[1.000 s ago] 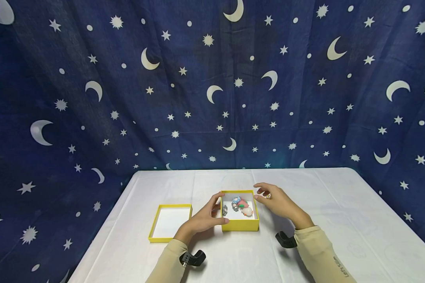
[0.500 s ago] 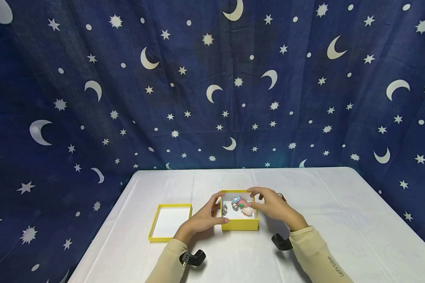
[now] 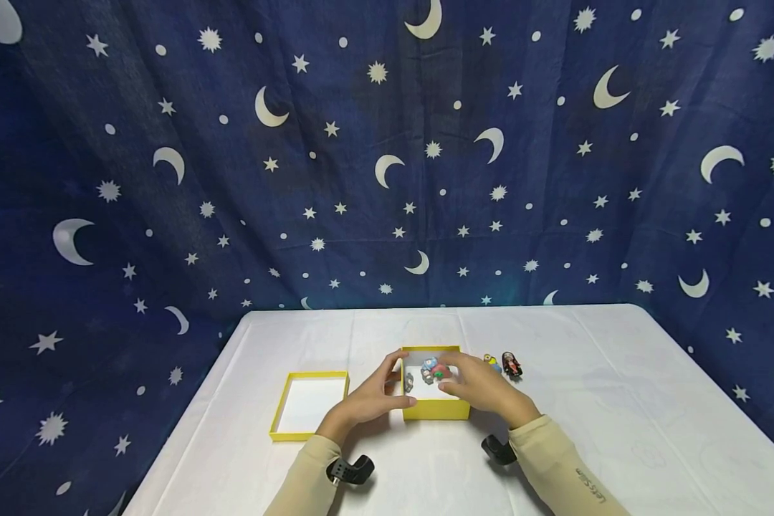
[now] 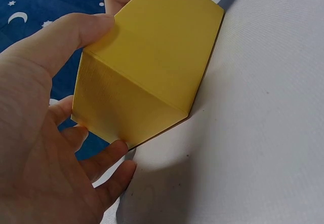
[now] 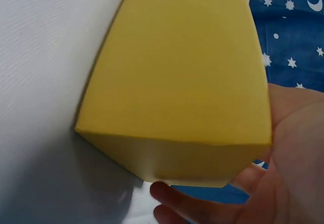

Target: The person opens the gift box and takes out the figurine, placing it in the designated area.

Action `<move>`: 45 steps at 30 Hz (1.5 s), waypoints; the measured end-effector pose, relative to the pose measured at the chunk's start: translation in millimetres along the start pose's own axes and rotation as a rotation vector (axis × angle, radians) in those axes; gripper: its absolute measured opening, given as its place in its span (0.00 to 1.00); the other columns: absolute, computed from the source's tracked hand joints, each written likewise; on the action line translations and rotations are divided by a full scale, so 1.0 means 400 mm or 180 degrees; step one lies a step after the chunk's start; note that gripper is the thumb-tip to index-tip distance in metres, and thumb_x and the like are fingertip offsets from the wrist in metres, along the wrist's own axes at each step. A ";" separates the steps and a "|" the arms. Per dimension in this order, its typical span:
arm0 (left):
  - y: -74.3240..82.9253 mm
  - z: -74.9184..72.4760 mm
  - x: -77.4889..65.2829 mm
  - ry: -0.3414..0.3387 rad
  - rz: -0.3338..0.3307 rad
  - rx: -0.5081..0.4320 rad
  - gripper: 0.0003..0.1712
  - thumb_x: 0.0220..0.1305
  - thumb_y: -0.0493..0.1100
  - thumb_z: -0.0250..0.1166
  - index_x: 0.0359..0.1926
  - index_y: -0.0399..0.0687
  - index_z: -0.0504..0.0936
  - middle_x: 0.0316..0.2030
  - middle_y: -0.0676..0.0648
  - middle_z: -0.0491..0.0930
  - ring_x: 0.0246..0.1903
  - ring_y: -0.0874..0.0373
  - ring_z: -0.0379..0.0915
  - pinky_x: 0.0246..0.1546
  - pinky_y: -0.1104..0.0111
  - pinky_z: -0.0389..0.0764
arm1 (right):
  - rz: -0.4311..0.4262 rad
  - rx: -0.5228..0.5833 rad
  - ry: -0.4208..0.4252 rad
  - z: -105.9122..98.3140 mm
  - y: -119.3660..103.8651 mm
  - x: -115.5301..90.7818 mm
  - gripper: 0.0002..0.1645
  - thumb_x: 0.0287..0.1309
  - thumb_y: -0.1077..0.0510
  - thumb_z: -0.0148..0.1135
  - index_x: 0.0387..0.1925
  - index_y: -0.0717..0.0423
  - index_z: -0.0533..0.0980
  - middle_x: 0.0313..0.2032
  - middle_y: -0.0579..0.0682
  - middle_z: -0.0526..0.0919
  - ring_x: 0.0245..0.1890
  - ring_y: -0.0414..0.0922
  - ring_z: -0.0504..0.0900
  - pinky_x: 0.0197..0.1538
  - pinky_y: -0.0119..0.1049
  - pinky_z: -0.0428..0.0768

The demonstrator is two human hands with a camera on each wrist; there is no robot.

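In the head view, a yellow box stands uncovered on the table with small toys inside. My left hand grips its left side, thumb on the front corner and fingers along the far side. In the left wrist view that thumb presses the box at its top edge. My right hand reaches over the right wall, thumb and fingertips apart above the toys. A blue-and-pink figurine lies near those fingertips, and a small grey toy lies by the left wall. The right hand hides the box's right part.
The yellow-edged lid lies with its white inside up, left of the box. Beyond the right hand are a dark red-and-black figurine and a small yellow-and-blue toy. A dark blue curtain hangs behind the white table.
My right hand has moved left from beside the box to over its inside, uncovering the two toys on the table and covering the whitish toy. The left hand stays put.
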State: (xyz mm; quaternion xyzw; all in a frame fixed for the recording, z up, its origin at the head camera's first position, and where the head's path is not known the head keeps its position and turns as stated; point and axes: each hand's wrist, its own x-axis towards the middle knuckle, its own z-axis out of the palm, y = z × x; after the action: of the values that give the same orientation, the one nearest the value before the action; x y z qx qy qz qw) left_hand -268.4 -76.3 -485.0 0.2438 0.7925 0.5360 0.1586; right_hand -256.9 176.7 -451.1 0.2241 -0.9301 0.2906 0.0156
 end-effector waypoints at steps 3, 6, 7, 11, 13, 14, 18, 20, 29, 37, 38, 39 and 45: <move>0.000 -0.001 0.000 -0.0014 0.0012 -0.0011 0.52 0.60 0.46 0.71 0.78 0.57 0.51 0.79 0.43 0.51 0.74 0.41 0.60 0.76 0.48 0.62 | 0.0022 -0.0031 -0.0023 0.002 -0.001 0.003 0.28 0.60 0.56 0.71 0.60 0.61 0.78 0.58 0.57 0.84 0.60 0.59 0.81 0.63 0.59 0.78; 0.001 0.000 0.002 -0.0023 0.0042 -0.0021 0.51 0.60 0.46 0.71 0.78 0.56 0.51 0.80 0.43 0.49 0.74 0.42 0.61 0.75 0.48 0.63 | 0.0060 -0.0037 -0.0094 -0.006 -0.006 0.007 0.28 0.60 0.55 0.70 0.61 0.62 0.78 0.58 0.58 0.84 0.60 0.60 0.81 0.62 0.59 0.78; 0.000 0.001 0.003 -0.0019 0.0042 -0.0024 0.51 0.60 0.46 0.71 0.78 0.56 0.51 0.80 0.43 0.48 0.73 0.42 0.61 0.75 0.48 0.63 | 0.0075 -0.0036 -0.0121 -0.009 -0.008 0.009 0.28 0.60 0.55 0.70 0.61 0.62 0.78 0.57 0.58 0.84 0.59 0.60 0.82 0.61 0.59 0.79; -0.002 0.003 0.004 -0.0001 0.0019 -0.0049 0.52 0.59 0.45 0.71 0.78 0.56 0.51 0.80 0.42 0.47 0.73 0.43 0.61 0.75 0.48 0.62 | 0.0138 -0.0113 -0.0297 -0.015 -0.015 0.023 0.21 0.61 0.55 0.69 0.54 0.58 0.80 0.45 0.52 0.87 0.43 0.50 0.83 0.47 0.50 0.82; -0.003 0.003 0.003 0.0008 -0.0005 -0.0044 0.52 0.59 0.46 0.71 0.78 0.56 0.51 0.80 0.43 0.47 0.73 0.43 0.61 0.76 0.48 0.62 | 0.0166 -0.0187 -0.0365 -0.015 -0.018 0.030 0.20 0.60 0.55 0.69 0.53 0.56 0.79 0.42 0.50 0.86 0.40 0.47 0.81 0.45 0.49 0.80; -0.003 0.002 0.002 0.0009 -0.0006 -0.0044 0.52 0.59 0.46 0.71 0.78 0.55 0.51 0.80 0.43 0.48 0.73 0.43 0.61 0.76 0.48 0.62 | 0.0184 -0.0226 -0.0401 -0.014 -0.020 0.034 0.20 0.60 0.55 0.70 0.53 0.55 0.79 0.42 0.50 0.86 0.39 0.46 0.80 0.45 0.49 0.80; -0.003 0.002 0.002 0.0011 0.0021 -0.0043 0.52 0.59 0.46 0.71 0.78 0.54 0.51 0.79 0.42 0.52 0.74 0.42 0.61 0.76 0.48 0.61 | 0.0323 -0.0412 -0.0489 -0.014 -0.028 0.042 0.30 0.60 0.53 0.70 0.62 0.57 0.76 0.53 0.54 0.86 0.50 0.52 0.84 0.55 0.58 0.81; -0.003 0.002 0.003 0.0015 0.0036 -0.0031 0.52 0.59 0.46 0.71 0.78 0.54 0.51 0.78 0.43 0.53 0.74 0.41 0.61 0.76 0.47 0.61 | 0.0395 -0.0482 -0.0546 -0.013 -0.031 0.049 0.33 0.59 0.51 0.71 0.64 0.57 0.75 0.55 0.54 0.85 0.51 0.52 0.84 0.56 0.59 0.81; -0.002 -0.001 -0.001 0.0002 0.0018 -0.0036 0.52 0.59 0.46 0.71 0.78 0.54 0.51 0.80 0.45 0.50 0.75 0.40 0.59 0.76 0.49 0.61 | 0.0430 -0.0452 -0.0680 -0.009 -0.029 0.066 0.35 0.56 0.52 0.74 0.64 0.55 0.75 0.48 0.53 0.85 0.43 0.45 0.80 0.49 0.51 0.81; -0.002 -0.003 -0.002 0.0028 0.0005 -0.0014 0.52 0.60 0.46 0.71 0.78 0.55 0.50 0.80 0.46 0.48 0.75 0.40 0.58 0.76 0.49 0.61 | 0.0408 -0.0608 -0.0379 0.010 -0.038 0.067 0.26 0.56 0.55 0.75 0.55 0.54 0.78 0.39 0.49 0.86 0.34 0.43 0.79 0.40 0.47 0.80; -0.002 -0.002 -0.002 0.0030 0.0007 -0.0016 0.52 0.60 0.46 0.71 0.78 0.55 0.51 0.80 0.46 0.49 0.75 0.40 0.58 0.76 0.49 0.61 | 0.0418 -0.0674 -0.0343 0.015 -0.039 0.068 0.25 0.56 0.55 0.75 0.55 0.54 0.78 0.38 0.49 0.86 0.33 0.43 0.78 0.40 0.46 0.80; -0.002 -0.002 -0.002 0.0032 0.0011 -0.0014 0.52 0.60 0.46 0.71 0.78 0.55 0.50 0.80 0.45 0.49 0.75 0.40 0.58 0.76 0.48 0.61 | 0.0428 -0.0734 -0.0307 0.019 -0.039 0.069 0.25 0.56 0.56 0.75 0.54 0.53 0.78 0.37 0.48 0.85 0.32 0.43 0.78 0.38 0.45 0.80; -0.001 0.003 -0.001 0.0059 -0.0019 -0.0023 0.51 0.60 0.46 0.71 0.78 0.58 0.52 0.80 0.46 0.51 0.75 0.41 0.59 0.76 0.49 0.61 | 0.0462 -0.0892 -0.0205 0.035 -0.041 0.068 0.22 0.56 0.57 0.75 0.51 0.52 0.77 0.33 0.46 0.84 0.28 0.42 0.74 0.33 0.41 0.76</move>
State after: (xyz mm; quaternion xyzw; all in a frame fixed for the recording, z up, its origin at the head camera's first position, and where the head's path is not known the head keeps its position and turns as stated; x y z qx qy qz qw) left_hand -267.4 -75.8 -485.8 0.2358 0.7928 0.5406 0.1537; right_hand -272.9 146.1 -449.6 0.1612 -0.9753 0.1511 -0.0042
